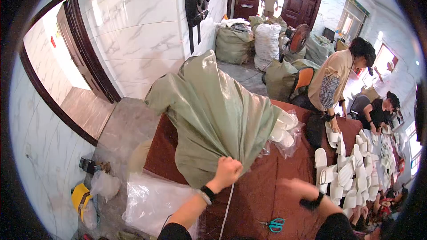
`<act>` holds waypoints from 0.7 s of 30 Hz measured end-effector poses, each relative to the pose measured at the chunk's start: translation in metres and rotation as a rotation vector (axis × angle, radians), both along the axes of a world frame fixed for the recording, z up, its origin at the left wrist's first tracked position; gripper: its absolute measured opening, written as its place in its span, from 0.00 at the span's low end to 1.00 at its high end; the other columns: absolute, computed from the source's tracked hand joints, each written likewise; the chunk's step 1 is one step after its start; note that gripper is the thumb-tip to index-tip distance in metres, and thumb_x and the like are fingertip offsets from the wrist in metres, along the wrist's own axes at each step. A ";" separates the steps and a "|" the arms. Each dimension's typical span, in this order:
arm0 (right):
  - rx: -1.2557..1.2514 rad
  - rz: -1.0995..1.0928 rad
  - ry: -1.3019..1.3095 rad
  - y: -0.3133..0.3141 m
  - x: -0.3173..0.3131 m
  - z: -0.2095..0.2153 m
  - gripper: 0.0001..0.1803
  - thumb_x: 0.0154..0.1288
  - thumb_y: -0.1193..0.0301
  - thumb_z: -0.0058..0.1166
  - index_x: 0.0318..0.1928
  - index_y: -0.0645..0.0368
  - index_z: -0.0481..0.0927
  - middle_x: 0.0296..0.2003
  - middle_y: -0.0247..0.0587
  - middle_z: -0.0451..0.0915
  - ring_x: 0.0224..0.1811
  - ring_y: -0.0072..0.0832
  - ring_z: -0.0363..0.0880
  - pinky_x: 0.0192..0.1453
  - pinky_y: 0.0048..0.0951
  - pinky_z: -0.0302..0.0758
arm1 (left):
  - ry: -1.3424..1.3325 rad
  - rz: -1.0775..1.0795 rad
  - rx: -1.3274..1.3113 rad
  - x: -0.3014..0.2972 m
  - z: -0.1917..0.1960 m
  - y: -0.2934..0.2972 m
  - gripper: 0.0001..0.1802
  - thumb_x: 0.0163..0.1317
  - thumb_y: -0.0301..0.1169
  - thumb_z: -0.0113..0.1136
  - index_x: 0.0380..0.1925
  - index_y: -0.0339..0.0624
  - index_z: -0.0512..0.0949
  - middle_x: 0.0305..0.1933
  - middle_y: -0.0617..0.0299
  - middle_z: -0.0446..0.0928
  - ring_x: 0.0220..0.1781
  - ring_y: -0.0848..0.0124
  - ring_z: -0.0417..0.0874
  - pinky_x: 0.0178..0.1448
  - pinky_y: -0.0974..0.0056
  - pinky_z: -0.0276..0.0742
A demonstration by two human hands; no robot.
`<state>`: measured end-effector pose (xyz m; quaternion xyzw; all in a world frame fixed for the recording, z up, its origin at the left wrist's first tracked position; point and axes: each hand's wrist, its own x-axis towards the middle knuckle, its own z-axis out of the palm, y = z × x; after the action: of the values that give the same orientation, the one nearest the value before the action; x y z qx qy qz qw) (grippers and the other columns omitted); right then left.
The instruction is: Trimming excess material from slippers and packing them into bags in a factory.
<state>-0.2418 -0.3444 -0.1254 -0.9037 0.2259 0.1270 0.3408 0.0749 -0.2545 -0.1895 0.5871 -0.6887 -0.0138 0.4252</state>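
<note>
My left hand (228,171) is closed in a fist on the gathered cloth of a large olive-green woven sack (218,111), which lies over the far left of the table. White slippers (284,126) in clear plastic show at the sack's right end. My right hand (300,189) is over the table to the right, its fingers smeared by motion, and I see nothing in it. Below it lie teal-handled scissors (275,225). Clear plastic bags (155,200) are spread flat by my left forearm.
White slippers (351,169) are piled along the right of the brown-red tabletop (262,186). A person in a tan vest (333,75) handles slippers there, with others beyond. Stuffed sacks (267,40) and a fan (298,38) stand at the back. A doorway opens at left.
</note>
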 end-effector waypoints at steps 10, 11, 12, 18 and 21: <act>-0.648 -0.046 -0.508 -0.052 0.369 0.063 0.48 0.46 0.45 0.63 0.63 0.56 0.61 0.64 0.62 0.55 0.67 0.53 0.53 0.68 0.49 0.54 | -0.141 -0.446 0.143 -0.126 -0.058 0.040 0.03 0.45 0.30 0.52 0.20 0.45 0.72 0.26 0.60 0.72 0.38 0.62 0.71 0.48 0.58 0.63; -0.687 0.013 -0.427 -0.029 0.395 0.061 0.50 0.45 0.42 0.62 0.65 0.54 0.60 0.65 0.63 0.52 0.69 0.53 0.50 0.68 0.53 0.51 | -0.135 -0.481 0.162 -0.135 -0.065 0.040 0.03 0.45 0.31 0.52 0.20 0.44 0.72 0.27 0.59 0.72 0.39 0.61 0.71 0.49 0.57 0.62; -0.669 0.062 -0.436 -0.001 0.419 0.053 0.51 0.44 0.40 0.61 0.66 0.51 0.59 0.66 0.63 0.49 0.70 0.52 0.47 0.68 0.58 0.48 | -0.113 -0.461 0.139 -0.144 -0.080 0.041 0.04 0.44 0.31 0.52 0.20 0.45 0.72 0.27 0.58 0.72 0.40 0.61 0.72 0.52 0.57 0.61; -0.782 0.215 0.033 0.050 0.449 -0.052 0.35 0.55 0.49 0.53 0.62 0.46 0.66 0.56 0.46 0.68 0.62 0.39 0.62 0.61 0.55 0.56 | 0.689 -0.523 0.382 -0.145 -0.056 0.076 0.19 0.60 0.28 0.44 0.49 0.33 0.74 0.60 0.43 0.68 0.62 0.45 0.65 0.66 0.56 0.61; -0.712 0.154 -0.141 0.039 0.435 -0.069 0.13 0.58 0.67 0.46 0.41 0.50 0.81 0.42 0.43 0.78 0.47 0.40 0.76 0.54 0.57 0.62 | 0.448 -0.382 0.425 -0.136 -0.026 0.080 0.19 0.58 0.27 0.45 0.48 0.31 0.74 0.59 0.41 0.68 0.61 0.47 0.66 0.64 0.55 0.63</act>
<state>0.1928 -0.3059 -0.1944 -0.9866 0.1631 0.0030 0.0093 -0.0612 -0.1744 -0.2151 0.5056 -0.6576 -0.3642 0.4235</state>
